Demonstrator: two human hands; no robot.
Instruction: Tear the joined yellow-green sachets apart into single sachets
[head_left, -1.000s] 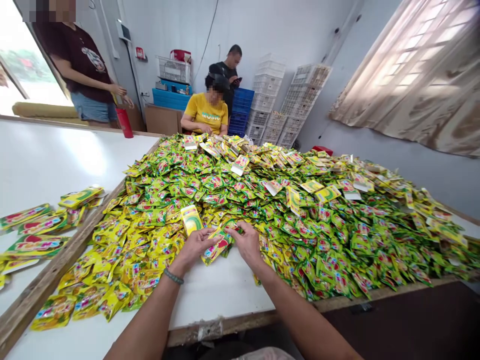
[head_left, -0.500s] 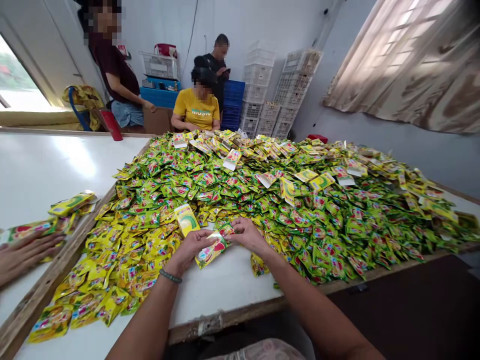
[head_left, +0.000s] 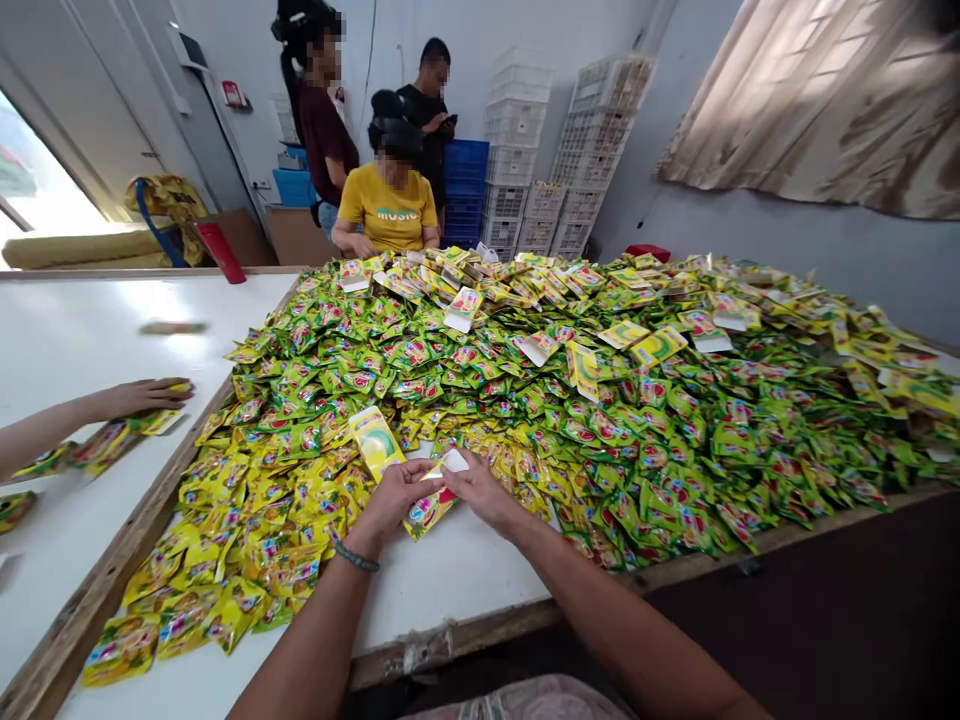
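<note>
A small yellow-and-green printed carton point(head_left: 429, 514) is tilted between my two hands above the white tabletop point(head_left: 450, 590). My left hand point(head_left: 394, 500) pinches its left side. My right hand point(head_left: 480, 492) is closed on the upper end, where a white flap point(head_left: 454, 461) shows. Whatever lies inside the carton is hidden. Just behind my left hand, another yellow carton point(head_left: 376, 443) with a green swirl leans on the heap. Yellow sachets point(head_left: 240, 520) spread to the left of my hands, and green sachets point(head_left: 660, 450) are heaped to the right.
More flat cartons point(head_left: 577, 370) lie over the heap. A wooden strip point(head_left: 142, 520) divides the table on the left. Beyond it a co-worker's hand point(head_left: 146, 397) rests on filled cartons. Other people are behind the heap, near stacked white crates point(head_left: 517, 150).
The green sachet at the carton's end is out of sight, and a white flap shows under my right hand. The co-worker's hand at left moved farther in. The standing person at the back shifted right.
</note>
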